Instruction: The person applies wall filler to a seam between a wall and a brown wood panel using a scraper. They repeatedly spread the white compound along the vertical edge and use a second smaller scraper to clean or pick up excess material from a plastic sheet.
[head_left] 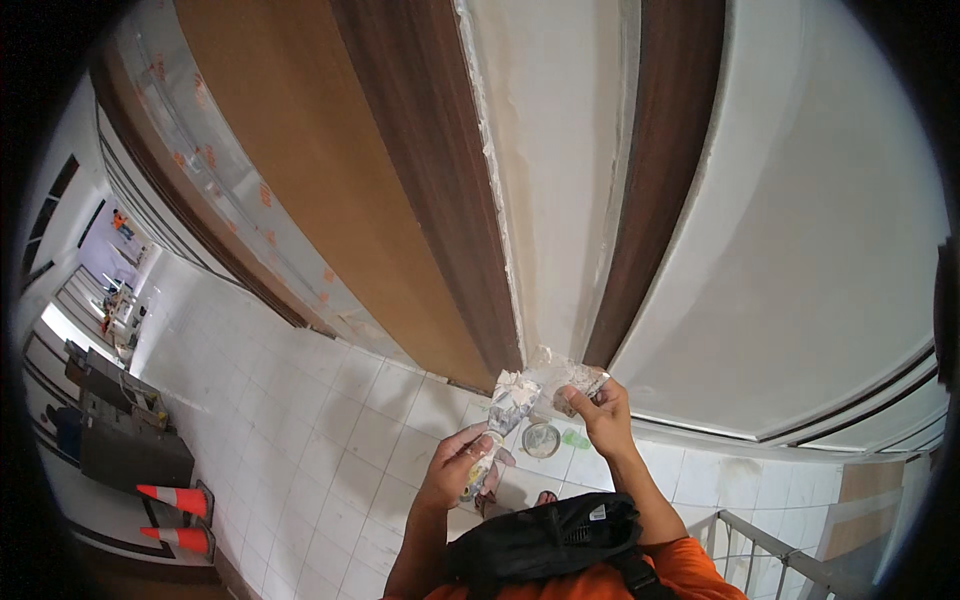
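Observation:
My left hand (pixel 460 468) grips the handle of a putty knife (pixel 508 405) whose blade is smeared with white filler. My right hand (pixel 598 408) holds a second, wider scraper (pixel 562 375), also coated in white filler. The two blades meet above the floor, close to the foot of the white plastered wall strip (pixel 555 180) between two dark brown door frames (pixel 440 180). Below the blades a small round tin (pixel 541 439) stands on the tiled floor (pixel 330 440).
A brown door with plastic film (pixel 290 150) is at the left. Two orange traffic cones (pixel 178 500) lie at the lower left by dark boxes. A metal railing (pixel 770 545) is at the lower right. A black bag (pixel 545 540) hangs on my chest.

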